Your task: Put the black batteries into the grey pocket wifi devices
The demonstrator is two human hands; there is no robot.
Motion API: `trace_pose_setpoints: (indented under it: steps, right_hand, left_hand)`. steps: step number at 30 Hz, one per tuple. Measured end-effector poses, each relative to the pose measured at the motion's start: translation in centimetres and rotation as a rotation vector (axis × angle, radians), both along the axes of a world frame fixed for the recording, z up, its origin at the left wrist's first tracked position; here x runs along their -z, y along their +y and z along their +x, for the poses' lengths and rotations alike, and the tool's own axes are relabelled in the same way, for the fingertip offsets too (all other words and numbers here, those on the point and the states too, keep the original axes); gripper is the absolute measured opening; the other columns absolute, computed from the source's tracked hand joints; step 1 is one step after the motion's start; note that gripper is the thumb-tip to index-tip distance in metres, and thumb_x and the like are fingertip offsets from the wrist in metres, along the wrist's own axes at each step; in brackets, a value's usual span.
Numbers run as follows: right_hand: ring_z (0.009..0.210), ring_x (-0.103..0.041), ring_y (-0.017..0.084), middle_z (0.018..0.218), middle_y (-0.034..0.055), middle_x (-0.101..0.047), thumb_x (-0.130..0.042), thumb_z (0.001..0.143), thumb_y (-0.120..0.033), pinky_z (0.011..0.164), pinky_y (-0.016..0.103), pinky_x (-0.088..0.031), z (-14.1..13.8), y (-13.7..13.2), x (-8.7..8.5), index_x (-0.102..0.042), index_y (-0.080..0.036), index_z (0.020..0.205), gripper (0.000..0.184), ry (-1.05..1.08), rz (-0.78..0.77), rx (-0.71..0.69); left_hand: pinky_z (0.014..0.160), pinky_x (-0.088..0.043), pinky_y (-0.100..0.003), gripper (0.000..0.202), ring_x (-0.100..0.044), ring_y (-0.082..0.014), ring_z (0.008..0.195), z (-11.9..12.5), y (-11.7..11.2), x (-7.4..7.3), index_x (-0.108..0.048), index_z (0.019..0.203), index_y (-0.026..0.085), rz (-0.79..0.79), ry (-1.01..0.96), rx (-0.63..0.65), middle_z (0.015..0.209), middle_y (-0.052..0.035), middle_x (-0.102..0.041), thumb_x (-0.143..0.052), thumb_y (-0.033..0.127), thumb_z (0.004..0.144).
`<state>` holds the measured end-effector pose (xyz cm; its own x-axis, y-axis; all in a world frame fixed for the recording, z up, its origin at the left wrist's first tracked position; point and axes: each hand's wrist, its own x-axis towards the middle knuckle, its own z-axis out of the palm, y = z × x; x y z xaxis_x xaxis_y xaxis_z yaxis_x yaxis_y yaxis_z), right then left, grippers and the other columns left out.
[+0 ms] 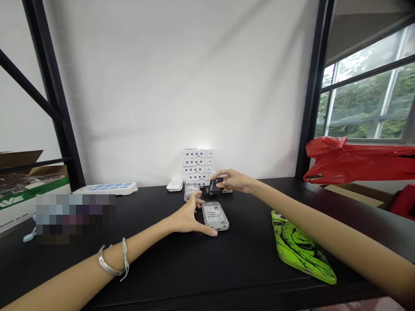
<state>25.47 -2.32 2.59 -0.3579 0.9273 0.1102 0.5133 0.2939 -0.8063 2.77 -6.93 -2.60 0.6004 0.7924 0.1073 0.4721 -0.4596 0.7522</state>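
Observation:
My left hand [191,218] rests on the black table [194,268], thumb and fingers spread around the left side of a grey phone body [214,215] lying back side up with a white label showing. My right hand [231,180] reaches over it and pinches a small black battery [214,186] just beyond the phone. A second grey phone body [192,190] lies behind my left hand. A stack of small white boxes [197,166] stands against the wall behind both hands.
A bright green patterned case [301,248] lies on the table at the right. A white flat item [175,185] and a white-blue tray [105,188] sit near the wall at left. A red plastic bag [353,160] hangs at the right; black shelf posts [311,95] frame the area.

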Motion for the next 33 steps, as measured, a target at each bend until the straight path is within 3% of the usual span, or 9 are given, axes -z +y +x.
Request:
trace_pose_setpoints:
  steps: [4, 10, 14, 17, 21, 26, 33]
  right_hand:
    - [0.057, -0.051, 0.012, 0.069, 0.0028, -0.06, -0.057, 0.073, -0.019, 0.054, 0.027, -0.044, -0.3, 3.5, 0.4, -0.07, -0.015, 0.091, 0.022, -0.238, 0.161, -0.016]
    - [0.082, -0.06, 0.02, 0.084, 0.0073, -0.069, -0.064, 0.066, -0.014, 0.072, 0.028, -0.046, -1.9, 5.8, 1.0, -0.072, -0.015, 0.081, 0.017, -0.389, 0.288, 0.031]
    - [0.072, -0.059, 0.021, 0.071, 0.0087, -0.067, -0.065, 0.068, -0.019, 0.062, 0.029, -0.045, -2.8, 5.3, 1.1, -0.069, -0.013, 0.072, 0.008, -0.53, 0.318, 0.106]
    - [0.06, -0.056, 0.02, 0.058, 0.007, -0.06, -0.067, 0.07, -0.035, 0.052, 0.029, -0.042, -3.2, 4.2, 0.9, -0.065, -0.014, 0.062, 0.022, -0.645, 0.311, 0.101]
    - [0.058, -0.054, 0.019, 0.06, 0.0072, -0.058, -0.067, 0.069, -0.05, 0.049, 0.029, -0.04, -3.4, 2.6, 0.9, -0.062, -0.015, 0.064, 0.035, -0.752, 0.327, 0.075]
    - [0.063, -0.057, 0.022, 0.07, 0.0085, -0.06, -0.07, 0.069, -0.04, 0.05, 0.029, -0.04, -3.7, 2.0, 1.2, -0.062, -0.015, 0.07, 0.026, -0.804, 0.375, 0.086]
    - [0.065, -0.058, 0.021, 0.062, 0.0049, -0.06, -0.069, 0.071, -0.032, 0.052, 0.026, -0.039, -3.4, 2.4, 1.7, -0.062, -0.015, 0.069, 0.018, -0.71, 0.41, 0.083]
  left_hand:
    - [0.104, -0.031, -0.044, 0.123, -0.034, -0.0311, 0.126, 0.0, -0.1, 0.0, -0.008, 0.14, 0.021, -0.007, 0.001, -0.005, 0.137, -0.0148, -0.036, -0.082, 0.052, 0.048]
    - [0.104, -0.032, -0.045, 0.12, -0.034, -0.0319, 0.125, 0.0, -0.5, -0.2, -0.01, 0.138, 0.021, -0.031, 0.024, -0.014, 0.137, -0.0147, -0.035, -0.082, 0.052, 0.048]
    - [0.105, -0.031, -0.045, 0.118, -0.033, -0.0306, 0.125, 0.0, -0.5, -0.3, -0.01, 0.138, 0.021, -0.02, 0.022, -0.002, 0.137, -0.014, -0.034, -0.081, 0.052, 0.049]
    - [0.105, -0.032, -0.045, 0.118, -0.033, -0.0314, 0.126, 0.0, -0.6, -0.3, -0.011, 0.137, 0.021, -0.023, 0.022, -0.008, 0.137, -0.0141, -0.034, -0.081, 0.052, 0.048]
    - [0.104, -0.032, -0.046, 0.116, -0.033, -0.0315, 0.126, 0.1, -0.4, -0.2, -0.011, 0.137, 0.022, -0.018, 0.013, 0.003, 0.136, -0.0141, -0.035, -0.081, 0.051, 0.049]
    - [0.105, -0.031, -0.044, 0.114, -0.035, -0.0296, 0.125, 0.0, 0.0, 0.2, -0.012, 0.136, 0.021, 0.012, -0.014, 0.032, 0.136, -0.0146, -0.036, -0.081, 0.05, 0.051]
    - [0.098, -0.037, -0.046, 0.106, -0.042, -0.0301, 0.117, 0.1, -0.6, -0.1, -0.02, 0.132, 0.025, 0.088, -0.042, -0.02, 0.129, -0.0128, -0.043, -0.082, 0.05, 0.05]
